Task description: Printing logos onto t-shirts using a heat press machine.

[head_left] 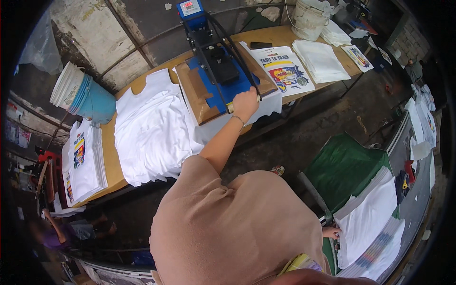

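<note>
My left hand (pixel 245 102) is stretched out ahead and shut on the pale handle (pixel 231 107) of a blue heat press (pixel 213 71) on a wooden table (pixel 110 159). The press lies closed over a brown sheet (pixel 195 90) and a white shirt (pixel 268 102) that hangs off the table's front edge. My right hand (pixel 331 232) is low at my side, mostly hidden by my tan garment. Only its fingers show, against a stack of white shirts (pixel 373 216).
A pile of white shirts (pixel 152 128) lies left of the press, with printed shirts (pixel 83 161) and stacked buckets (pixel 80 92) beyond it. Printed sheets (pixel 285 71), white sheets (pixel 320 59) and a white bucket (pixel 308 19) lie right. A green cloth (pixel 342 166) covers a surface at right.
</note>
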